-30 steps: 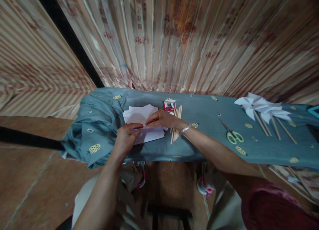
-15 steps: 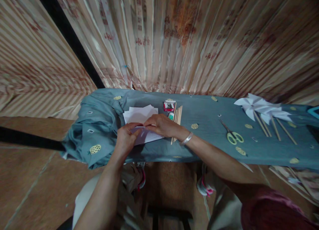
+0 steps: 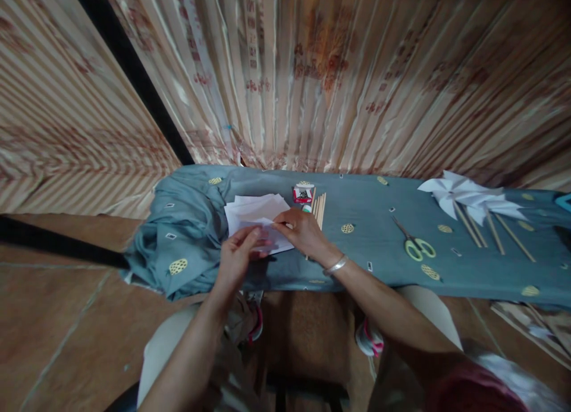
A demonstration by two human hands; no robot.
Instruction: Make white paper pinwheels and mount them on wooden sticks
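Observation:
A white paper sheet [image 3: 281, 241] lies before me, in front of a loose stack of white paper [image 3: 254, 207] on the cloth. My right hand [image 3: 303, 232], with a silver bangle at the wrist, pinches the upper edge of the sheet between thumb and fingers. At the sheet's left side is my left hand [image 3: 241, 248], its thumb and fingers apart and slightly blurred; whether they touch the paper is hard to see. Just beyond my right hand lie several thin wooden sticks [image 3: 319, 208], a small red-and-white box [image 3: 303, 193] and a green-and-white item [image 3: 307, 208], partly hidden.
Green-handled scissors [image 3: 414, 242] lie to the right on the blue-grey tablecloth [image 3: 366, 257]. Farther right are white paper pinwheels [image 3: 464, 195] on sticks. The cloth is bunched up at the left end. A pleated curtain [image 3: 285, 73] hangs behind the table.
My left hand has let go of the sheet's upper edge and drawn back toward me. My right hand has shifted slightly right, still pinching the paper. The view has moved a little.

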